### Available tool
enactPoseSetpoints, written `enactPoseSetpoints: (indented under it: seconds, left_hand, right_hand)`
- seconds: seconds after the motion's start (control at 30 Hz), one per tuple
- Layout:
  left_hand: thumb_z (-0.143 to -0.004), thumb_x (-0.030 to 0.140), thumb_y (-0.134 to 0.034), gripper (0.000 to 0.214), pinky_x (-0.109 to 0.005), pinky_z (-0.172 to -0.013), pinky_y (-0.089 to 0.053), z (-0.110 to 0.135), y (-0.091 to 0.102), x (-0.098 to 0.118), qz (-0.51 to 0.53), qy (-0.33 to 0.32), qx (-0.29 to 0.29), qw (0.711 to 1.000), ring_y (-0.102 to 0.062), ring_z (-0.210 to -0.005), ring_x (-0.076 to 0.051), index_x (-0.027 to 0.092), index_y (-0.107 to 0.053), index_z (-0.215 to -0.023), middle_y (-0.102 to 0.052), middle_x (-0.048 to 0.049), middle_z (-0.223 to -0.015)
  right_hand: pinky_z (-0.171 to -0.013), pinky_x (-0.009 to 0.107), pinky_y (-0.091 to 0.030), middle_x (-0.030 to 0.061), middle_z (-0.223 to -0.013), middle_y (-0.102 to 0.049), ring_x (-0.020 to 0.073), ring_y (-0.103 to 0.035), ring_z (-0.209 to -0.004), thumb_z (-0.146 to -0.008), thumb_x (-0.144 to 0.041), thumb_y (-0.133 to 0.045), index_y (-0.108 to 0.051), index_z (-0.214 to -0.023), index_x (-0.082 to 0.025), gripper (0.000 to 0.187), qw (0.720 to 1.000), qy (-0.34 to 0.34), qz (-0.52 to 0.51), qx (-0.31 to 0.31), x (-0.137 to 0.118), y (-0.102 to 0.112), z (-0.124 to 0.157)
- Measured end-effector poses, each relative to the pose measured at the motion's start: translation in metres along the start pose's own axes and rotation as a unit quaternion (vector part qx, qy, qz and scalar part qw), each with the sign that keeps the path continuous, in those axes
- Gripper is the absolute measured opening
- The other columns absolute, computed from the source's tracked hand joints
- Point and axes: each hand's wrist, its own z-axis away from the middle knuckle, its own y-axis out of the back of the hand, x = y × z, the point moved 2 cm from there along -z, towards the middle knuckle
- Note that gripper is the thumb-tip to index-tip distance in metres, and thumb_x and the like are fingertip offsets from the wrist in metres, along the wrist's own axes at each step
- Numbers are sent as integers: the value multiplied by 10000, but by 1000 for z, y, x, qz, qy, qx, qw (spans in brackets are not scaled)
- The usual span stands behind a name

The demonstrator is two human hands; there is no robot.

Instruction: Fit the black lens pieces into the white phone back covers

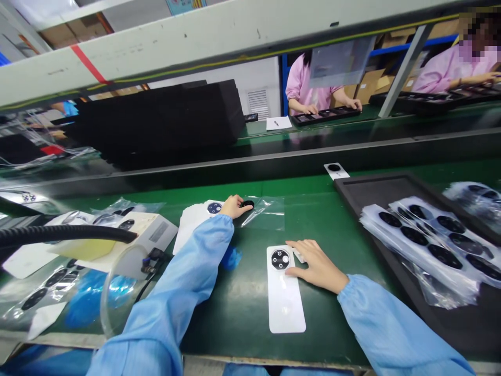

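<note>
A white phone back cover with a round black camera ring lies flat on the green belt in front of me. My right hand rests on its upper right edge, fingers stretched out and pressed against it. My left hand reaches further out, fingers pinched on a small round black lens part lying on a clear plastic bag. Beside that hand sits a stack of white covers.
A black tray at right holds bagged white covers with black rings. At left are a white device, a black hose and more bagged parts. Black foam blocks stand beyond. Two people in pink work across the line.
</note>
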Motion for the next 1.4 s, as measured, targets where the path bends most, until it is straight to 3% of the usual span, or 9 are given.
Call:
enactPoseSetpoints:
  seconds: [0.1, 0.23, 0.37, 0.47, 0.67, 1.0, 1.23, 1.33, 1.4]
  left_hand:
    - [-920, 347, -584, 326, -426, -854, -535, 0, -5, -1, -22, 11, -3, 1000, -621, -1009, -215, 156, -580, -1184, -606, -93, -1188]
    - [-919, 348, -585, 337, -433, -862, -532, -4, -4, 3, -50, 33, -15, 998, -617, -1024, -221, 157, -574, -1196, -600, -95, -1202]
    - [-918, 346, -587, 332, -425, -852, -536, -7, 3, 11, -79, 47, -37, 995, -622, -1014, -218, 157, -578, -1190, -606, -92, -1190]
    - [-917, 346, -589, 335, -424, -850, -537, -4, 7, 19, -102, 47, -39, 993, -622, -1014, -219, 157, -576, -1194, -606, -92, -1188]
    - [-917, 348, -589, 354, -438, -866, -530, 7, 11, 35, -143, 27, -33, 989, -615, -1037, -227, 160, -564, -1216, -595, -97, -1212]
    - [-917, 360, -586, 341, -430, -859, -532, 23, 14, 49, -196, 24, -18, 980, -619, -1023, -221, 159, -577, -1192, -602, -94, -1198]
    - [-908, 431, -577, 349, -407, -822, -532, 38, 8, 41, -189, 4, 16, 982, -625, -970, -212, 144, -605, -1105, -618, -93, -1132]
    - [-895, 482, -555, 395, -409, -796, -528, 47, 11, 42, -168, -17, 52, 984, -623, -992, -288, 115, -621, -1025, -597, -149, -1092]
    - [-919, 470, -496, 411, -424, -822, -516, 58, 18, 45, -145, -38, 84, 985, -589, -1070, -345, 104, -602, -1072, -563, -188, -1120]
  right_hand:
    - [-913, 387, -451, 89, -1219, -615, 252, -554, -1092, -896, -471, -584, -490, -1315, -206, 504, 999, -33, 4, 43, 9, 1, -20]
    - [-939, 382, -423, 72, -1145, -650, 221, -590, -1063, -929, -375, -553, -573, -1204, -216, 319, 998, -15, 27, 53, 14, -1, -80]
    - [-981, 415, -402, 89, -1177, -633, 231, -565, -1126, -915, -397, -584, -563, -1221, -169, 383, 996, 12, 76, 34, 15, -8, -137]
    - [-970, 466, -419, 98, -1192, -608, 249, -563, -1114, -901, -481, -581, -558, -1219, -154, 457, 993, 8, 121, 13, 23, -13, -155]
    - [-964, 471, -411, 98, -1175, -596, 254, -549, -1103, -903, -543, -536, -542, -1235, -163, 505, 984, -18, 179, -6, 40, -14, -154]
    - [-959, 471, -410, 102, -1166, -600, 261, -542, -1111, -883, -570, -551, -537, -1245, -159, 548, 985, -26, 172, 4, 42, -16, -151]
    - [-997, 506, -393, 92, -1170, -602, 264, -542, -1127, -871, -516, -606, -569, -1210, -167, 488, 996, -30, 79, 30, 47, -11, -149]
    - [-975, 489, -426, 88, -1175, -600, 245, -568, -1089, -905, -476, -577, -563, -1208, -169, 432, 996, -60, 0, 71, 54, -2, -149]
    - [-929, 453, -465, 92, -1178, -591, 225, -589, -1048, -962, -448, -483, -516, -1248, -166, 403, 988, -88, -57, 111, 60, 6, -144]
